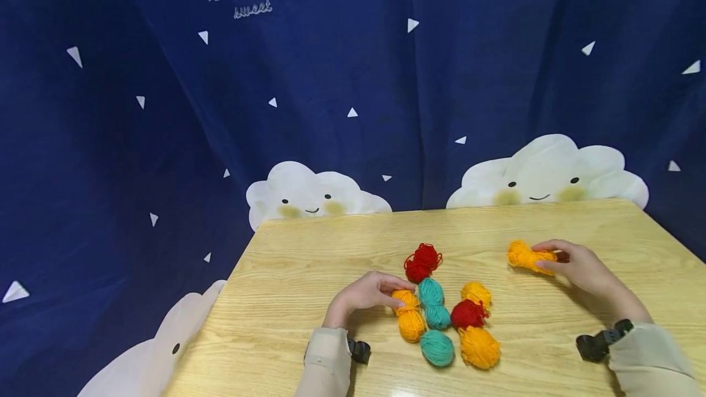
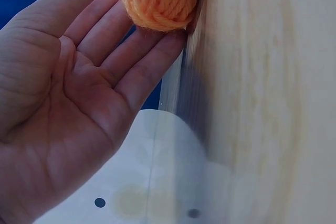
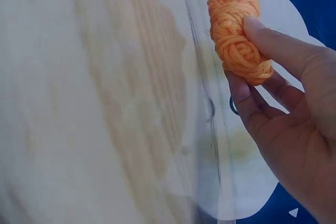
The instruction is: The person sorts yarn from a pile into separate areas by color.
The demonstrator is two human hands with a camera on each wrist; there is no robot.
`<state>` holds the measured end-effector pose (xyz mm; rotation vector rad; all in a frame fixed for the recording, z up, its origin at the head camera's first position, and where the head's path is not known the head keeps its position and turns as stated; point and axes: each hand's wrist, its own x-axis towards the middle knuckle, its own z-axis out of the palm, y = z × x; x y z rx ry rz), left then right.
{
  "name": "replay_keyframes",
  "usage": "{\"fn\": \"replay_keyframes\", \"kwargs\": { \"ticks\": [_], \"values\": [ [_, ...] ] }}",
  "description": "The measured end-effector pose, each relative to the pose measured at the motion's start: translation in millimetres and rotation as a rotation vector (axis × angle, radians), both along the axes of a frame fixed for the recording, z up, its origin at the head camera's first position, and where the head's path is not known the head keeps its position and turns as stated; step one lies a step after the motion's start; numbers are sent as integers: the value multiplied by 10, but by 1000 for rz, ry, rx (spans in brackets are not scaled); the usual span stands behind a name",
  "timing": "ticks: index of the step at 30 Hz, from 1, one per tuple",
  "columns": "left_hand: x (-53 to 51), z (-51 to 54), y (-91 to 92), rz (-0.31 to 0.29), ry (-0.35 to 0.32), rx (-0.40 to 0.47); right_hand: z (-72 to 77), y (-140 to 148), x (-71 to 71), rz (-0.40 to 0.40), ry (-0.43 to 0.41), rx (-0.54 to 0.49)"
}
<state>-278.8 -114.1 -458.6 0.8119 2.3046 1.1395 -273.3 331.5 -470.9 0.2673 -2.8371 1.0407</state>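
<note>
Yarn bundle [image 1: 526,257], orange and narrow-waisted, sits toward the right of the worktop [image 1: 309,244], the right hand's [image 1: 584,268] grip pinching its nearer end between thumb and fingers. The left hand [image 1: 366,291] pinches a second orange skein [image 1: 409,317] beside a teal one [image 1: 432,302]. Both orange pieces should prove light, squashy and hardly slippery or fragile; best held lightly round the wound body, avoiding the loose end loops, which could snag.
</note>
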Motion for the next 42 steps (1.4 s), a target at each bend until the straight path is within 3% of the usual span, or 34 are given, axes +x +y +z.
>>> {"fn": "replay_keyframes", "kwargs": {
  "ticks": [18,24,42],
  "values": [
    [-15,-16,-16,-18,7,0,-11,331,35,-43,20,18],
    [-8,-12,-10,-15,2,1,-1,437,43,-73,-14,34],
    [4,-6,-11,-3,7,-3,2,468,49,-73,-2,54]
  ]
}}
